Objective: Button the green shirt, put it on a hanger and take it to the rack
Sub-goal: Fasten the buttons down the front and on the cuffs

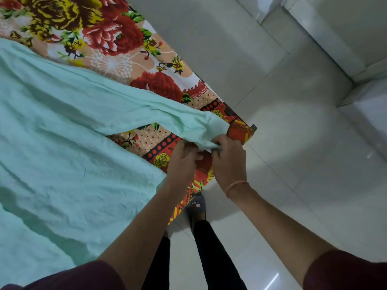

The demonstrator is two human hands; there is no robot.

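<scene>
The shirt (62, 132) is spread on the bed (117, 38) and its cuff (207, 130), at the corner, is pinched by left hand (182, 162) and right hand (229, 162); cuff buttoning seems underway, with a button next to be pushed through.

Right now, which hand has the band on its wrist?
The right hand: a thin orange band circles its wrist. On the left hand the wrist is bare. Both pinch the sleeve end of the green shirt.
</scene>
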